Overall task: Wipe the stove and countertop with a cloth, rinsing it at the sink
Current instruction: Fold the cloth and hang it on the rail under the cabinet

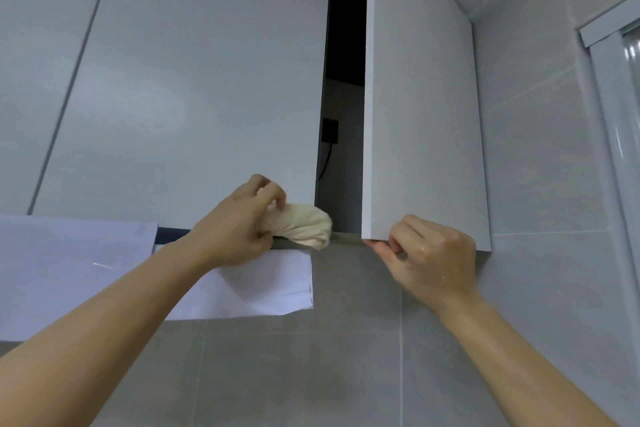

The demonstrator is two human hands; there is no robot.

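Left hand (239,225) comes up from the lower left on a bare forearm and grips a bunched cream cloth (301,227), fingers curled over its near end. To the far left a white paper sheet (69,270) hangs flat below the wall cabinets, and a second sheet (256,288) hangs just under the left wrist, its lower right corner cut at an angle. Above them the closed cabinet door (194,97) fills the upper left, its bottom edge level with the knuckles. The cloth lies along the bottom lip of the cabinet, its rounded far end poking into the foot of the dark gap (344,97) between the two doors. Inside that gap a small black box with a cable (329,130) sits on the back wall; the opening is narrow and tall, bounded on the right by the edge of the open door (419,114), which stands swung outward. Right hand (426,253) is just beside the cloth but apart from it, fingers curled under the bottom corner of the open door and holding its lower edge. Below both hands runs the grey tiled wall (346,357), and at far right a pale window frame (609,114) meets the lighter tiles
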